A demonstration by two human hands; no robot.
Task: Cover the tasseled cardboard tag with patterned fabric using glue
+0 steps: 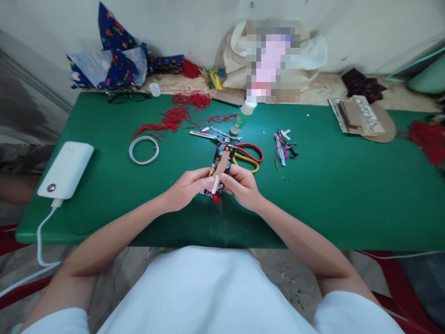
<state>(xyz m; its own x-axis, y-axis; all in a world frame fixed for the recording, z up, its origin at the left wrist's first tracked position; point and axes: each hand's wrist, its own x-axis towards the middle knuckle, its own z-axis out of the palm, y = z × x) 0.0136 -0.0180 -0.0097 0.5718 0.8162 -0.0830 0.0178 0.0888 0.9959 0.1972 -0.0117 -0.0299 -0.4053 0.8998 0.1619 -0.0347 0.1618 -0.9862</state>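
Between both hands is a small cardboard piece [223,161] edged with black floral fabric, its bare brown middle facing up. A white strip [216,184] lies on its lower part, under my thumbs. My left hand [187,189] grips the left edge, and my right hand [243,185] grips the right edge. A red tuft [216,198] hangs at the near end. Just beyond the piece lie scissors [255,152] with one red and one yellow handle, their blades pointing left. A glue bottle [242,118] with a white cap is behind them.
On the green table [330,199] are a tape roll [143,150], a white power bank [66,169] with a cable, red threads [177,116] and fabric scraps [285,147]. Cardboard pieces [361,118] lie at the back right. Blue patterned fabric [111,60] is heaped by the wall.
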